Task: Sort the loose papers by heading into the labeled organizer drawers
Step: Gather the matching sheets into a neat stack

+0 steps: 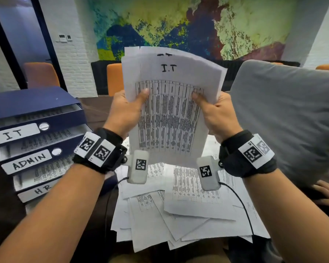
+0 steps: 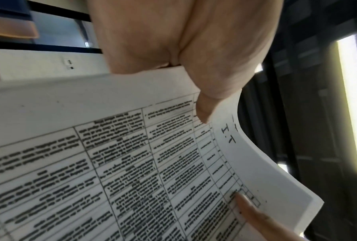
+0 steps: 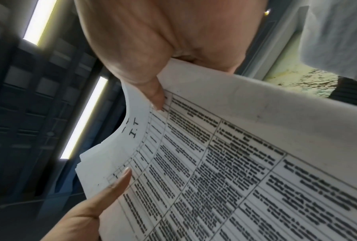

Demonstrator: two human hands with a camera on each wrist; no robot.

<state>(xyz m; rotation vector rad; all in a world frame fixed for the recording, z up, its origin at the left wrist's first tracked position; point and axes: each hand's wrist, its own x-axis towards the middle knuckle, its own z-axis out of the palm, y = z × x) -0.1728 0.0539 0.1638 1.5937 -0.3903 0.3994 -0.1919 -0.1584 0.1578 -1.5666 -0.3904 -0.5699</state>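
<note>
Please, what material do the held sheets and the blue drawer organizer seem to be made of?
Held sheets: thin matte office paper; they curve and fan at the top between the left hand and right hand. Blue drawer organizer: probably coated cardboard or plastic, smooth and slightly glossy; the pictures leave this open.

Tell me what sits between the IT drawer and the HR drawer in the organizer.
The ADMIN drawer sits between the IT drawer above and the HR drawer below, with printed sheets lying in it. The head view shows this.
</note>
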